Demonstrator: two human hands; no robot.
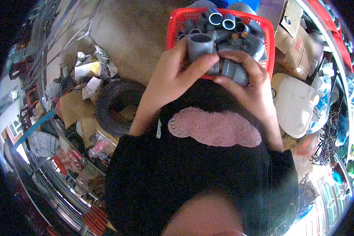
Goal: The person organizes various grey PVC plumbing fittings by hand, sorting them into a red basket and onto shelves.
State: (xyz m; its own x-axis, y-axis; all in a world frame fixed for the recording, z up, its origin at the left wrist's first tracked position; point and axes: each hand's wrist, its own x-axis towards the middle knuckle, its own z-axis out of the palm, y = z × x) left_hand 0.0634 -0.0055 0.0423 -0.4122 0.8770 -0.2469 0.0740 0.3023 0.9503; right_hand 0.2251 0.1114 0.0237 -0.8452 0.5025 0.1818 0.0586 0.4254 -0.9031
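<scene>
My left hand [181, 70] is closed around a grey plastic pipe fitting [200, 48], its round open end facing up. Close beside it, my right hand [249, 74] grips another grey pipe fitting [234, 72] between thumb and fingers. Whether the two fittings touch is hard to see, as my left thumb covers part of the gap. Both hands are over the near edge of a red plastic basket [270, 39], which is full of grey pipe fittings [229, 22] in mixed sizes.
A coil of dark wire [106, 108] lies on the floor to the left, near crumpled paper and packaging [91, 70]. On the right are a whitish plastic jerrycan [293, 104] and cardboard boxes [293, 51]. Metal racks and long bars line the left side.
</scene>
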